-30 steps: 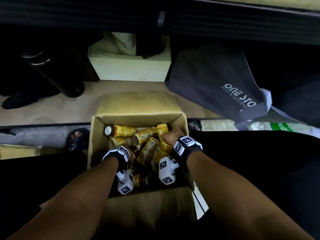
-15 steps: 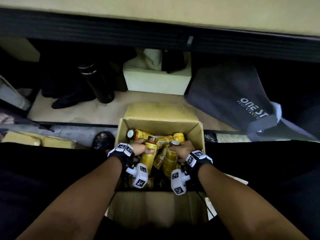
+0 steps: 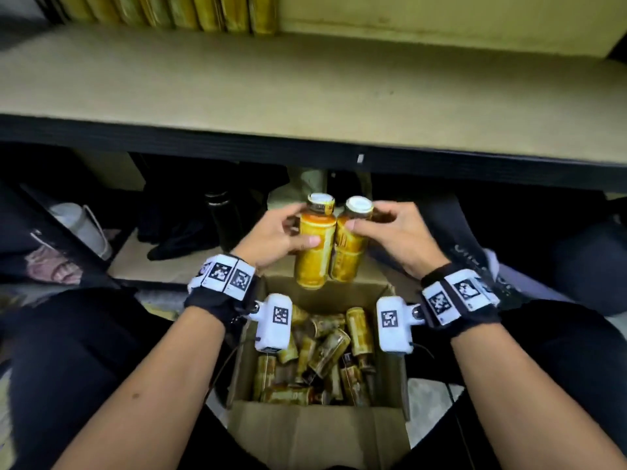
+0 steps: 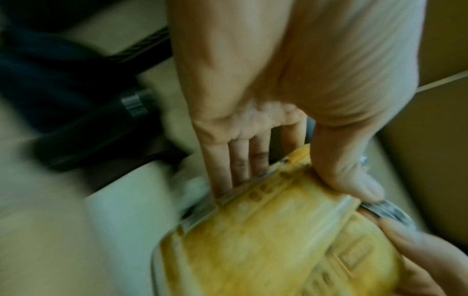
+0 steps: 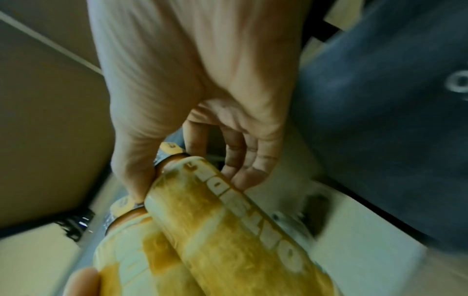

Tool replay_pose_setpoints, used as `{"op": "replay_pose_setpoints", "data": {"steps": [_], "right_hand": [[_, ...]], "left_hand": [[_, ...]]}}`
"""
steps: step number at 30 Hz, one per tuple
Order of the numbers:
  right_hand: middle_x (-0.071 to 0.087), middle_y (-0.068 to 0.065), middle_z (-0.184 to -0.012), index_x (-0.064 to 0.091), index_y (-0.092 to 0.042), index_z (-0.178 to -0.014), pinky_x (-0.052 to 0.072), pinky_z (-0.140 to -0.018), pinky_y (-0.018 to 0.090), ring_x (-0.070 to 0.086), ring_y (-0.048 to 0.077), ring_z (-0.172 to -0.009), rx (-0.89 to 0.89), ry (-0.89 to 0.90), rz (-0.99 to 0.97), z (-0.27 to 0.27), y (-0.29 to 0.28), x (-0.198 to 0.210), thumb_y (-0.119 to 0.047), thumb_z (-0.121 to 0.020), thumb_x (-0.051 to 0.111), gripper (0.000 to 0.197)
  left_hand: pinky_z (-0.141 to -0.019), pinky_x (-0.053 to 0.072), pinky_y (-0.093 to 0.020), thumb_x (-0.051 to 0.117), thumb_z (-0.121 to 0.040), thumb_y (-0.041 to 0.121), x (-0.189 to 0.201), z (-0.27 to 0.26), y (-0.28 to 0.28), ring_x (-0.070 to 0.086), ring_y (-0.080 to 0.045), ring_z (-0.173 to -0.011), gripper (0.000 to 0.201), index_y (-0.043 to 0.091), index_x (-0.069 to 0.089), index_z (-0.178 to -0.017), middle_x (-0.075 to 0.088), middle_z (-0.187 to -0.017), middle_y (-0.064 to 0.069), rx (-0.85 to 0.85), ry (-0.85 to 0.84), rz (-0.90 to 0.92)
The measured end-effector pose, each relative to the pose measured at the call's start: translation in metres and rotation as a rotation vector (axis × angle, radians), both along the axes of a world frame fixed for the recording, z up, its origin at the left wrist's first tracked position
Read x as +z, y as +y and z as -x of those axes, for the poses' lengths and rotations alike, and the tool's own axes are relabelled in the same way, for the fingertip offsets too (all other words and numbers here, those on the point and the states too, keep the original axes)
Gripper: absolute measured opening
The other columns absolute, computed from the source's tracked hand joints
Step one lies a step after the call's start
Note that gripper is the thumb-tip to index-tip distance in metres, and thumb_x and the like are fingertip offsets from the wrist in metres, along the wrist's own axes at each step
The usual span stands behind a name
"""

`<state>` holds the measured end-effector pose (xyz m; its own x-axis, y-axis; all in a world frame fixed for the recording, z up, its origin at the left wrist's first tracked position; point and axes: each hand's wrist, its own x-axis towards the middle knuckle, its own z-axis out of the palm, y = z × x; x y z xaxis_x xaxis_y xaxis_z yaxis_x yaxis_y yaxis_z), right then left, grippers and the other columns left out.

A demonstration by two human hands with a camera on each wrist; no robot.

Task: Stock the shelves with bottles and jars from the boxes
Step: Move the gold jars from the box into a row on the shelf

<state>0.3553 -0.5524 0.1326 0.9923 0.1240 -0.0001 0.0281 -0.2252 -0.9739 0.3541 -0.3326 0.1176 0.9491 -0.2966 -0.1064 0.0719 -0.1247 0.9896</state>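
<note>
- Both hands have risen out of the cardboard box (image 3: 315, 435) since half a second ago, each bringing one bottle clear of it.
- Left hand (image 3: 271, 232) grips the left bottle (image 3: 314, 252); right hand (image 3: 397, 232) pinches the right bottle (image 3: 349, 252) near its cap.
- Bottles touch, upright — probably paired for one placement.
- Shelf (image 3: 305, 83) lies at 12 o'clock; shelved bottles (image 3: 169, 11) stand at 11 o'clock.

Head view high above the open box (image 3: 319, 432), facing down and forward; both wrist views close along the palms (shared: the two yellow bottles (image 3: 330, 245)).
</note>
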Motion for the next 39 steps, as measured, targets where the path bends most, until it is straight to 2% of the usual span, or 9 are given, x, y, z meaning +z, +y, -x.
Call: {"op": "replay_pose_setpoints", "data": {"steps": [4, 9, 13, 19, 25, 29, 32, 35, 39], "right_hand": [[0.076, 0.004, -0.090, 0.076, -0.013, -0.096, 0.053, -0.068, 0.024, 0.068, 0.010, -0.081, -0.039, -0.274, -0.068, 0.001, 0.002, 0.088, -0.014, -0.077, 0.081, 0.019], [0.064, 0.002, -0.069, 0.074, -0.004, -0.084, 0.043, -0.052, 0.022, 0.054, 0.008, -0.061, -0.160, -0.490, -0.111, -0.022, 0.008, 0.159, -0.021, -0.076, 0.081, 0.020], [0.055, 0.004, -0.067, 0.072, -0.006, -0.082, 0.038, -0.056, 0.033, 0.046, 0.015, -0.064, -0.215, -0.521, -0.027, -0.047, 0.009, 0.174, -0.043, -0.067, 0.081, 0.041], [0.064, -0.015, -0.068, 0.074, -0.025, -0.086, 0.051, -0.066, 0.036, 0.057, 0.008, -0.070, -0.205, -0.464, 0.142, -0.057, 0.009, 0.181, -0.054, -0.065, 0.077, 0.036], [0.073, -0.003, -0.088, 0.071, -0.020, -0.093, 0.059, -0.079, 0.047, 0.070, 0.018, -0.088, -0.101, -0.360, 0.364, -0.067, 0.007, 0.204, -0.048, -0.063, 0.084, 0.043], [0.073, -0.001, -0.088, 0.070, -0.015, -0.093, 0.059, -0.079, 0.043, 0.071, 0.018, -0.086, -0.114, -0.299, 0.401, -0.092, 0.016, 0.210, -0.037, -0.073, 0.083, 0.033], [0.072, 0.000, -0.094, 0.067, -0.015, -0.099, 0.057, -0.084, 0.041, 0.069, 0.017, -0.088, -0.154, -0.292, 0.425, -0.122, 0.028, 0.211, -0.036, -0.075, 0.082, 0.036], [0.068, 0.003, -0.106, 0.062, -0.013, -0.110, 0.054, -0.087, 0.035, 0.065, 0.021, -0.096, -0.169, -0.279, 0.492, -0.157, 0.042, 0.216, -0.035, -0.079, 0.079, 0.041], [0.066, 0.011, -0.115, 0.058, -0.009, -0.117, 0.054, -0.090, 0.039, 0.063, 0.029, -0.105, -0.191, -0.260, 0.616, -0.210, 0.059, 0.220, -0.036, -0.084, 0.073, 0.045]], "left_hand": [[-0.097, 0.050, -0.033, 0.075, -0.074, 0.010, 0.085, -0.006, -0.005, 0.063, -0.018, -0.110, 0.057, 0.009, 0.055, -0.128, 0.066, -0.118, -0.008, 0.036, -0.315, 0.026], [-0.100, 0.049, -0.044, 0.076, -0.075, 0.017, 0.157, -0.025, -0.013, 0.062, -0.022, -0.114, 0.060, 0.012, 0.055, -0.130, 0.066, -0.119, -0.008, 0.127, -0.598, 0.010], [-0.101, 0.048, -0.039, 0.078, -0.075, 0.017, 0.170, -0.045, -0.019, 0.062, -0.017, -0.111, 0.063, 0.008, 0.053, -0.133, 0.066, -0.118, -0.004, 0.225, -0.687, -0.057], [-0.102, 0.046, -0.043, 0.079, -0.069, 0.040, 0.167, -0.060, -0.018, 0.057, -0.014, -0.117, 0.075, 0.020, 0.050, -0.136, 0.063, -0.124, 0.001, 0.268, -0.630, -0.172], [-0.106, 0.041, -0.047, 0.088, -0.064, 0.030, 0.206, -0.063, -0.014, 0.046, -0.023, -0.128, 0.093, 0.034, 0.038, -0.142, 0.053, -0.138, 0.003, 0.272, -0.688, -0.578], [-0.100, 0.046, -0.043, 0.090, -0.059, 0.031, 0.222, -0.085, -0.020, 0.053, -0.024, -0.120, 0.083, 0.025, 0.048, -0.131, 0.060, -0.127, -0.002, 0.280, -0.655, -0.740], [-0.089, 0.051, -0.041, 0.090, -0.057, 0.039, 0.229, -0.116, -0.024, 0.059, -0.031, -0.109, 0.080, 0.020, 0.049, -0.123, 0.064, -0.116, -0.008, 0.305, -0.658, -0.952], [-0.084, 0.050, -0.045, 0.085, -0.063, 0.044, 0.237, -0.155, -0.023, 0.058, -0.034, -0.108, 0.081, 0.019, 0.043, -0.127, 0.060, -0.115, -0.009, 0.284, -0.648, -1.213], [-0.094, 0.042, -0.048, 0.076, -0.073, 0.047, 0.237, -0.214, -0.016, 0.052, -0.032, -0.119, 0.076, 0.024, 0.038, -0.135, 0.056, -0.126, -0.008, 0.311, -0.711, -1.467]]}}
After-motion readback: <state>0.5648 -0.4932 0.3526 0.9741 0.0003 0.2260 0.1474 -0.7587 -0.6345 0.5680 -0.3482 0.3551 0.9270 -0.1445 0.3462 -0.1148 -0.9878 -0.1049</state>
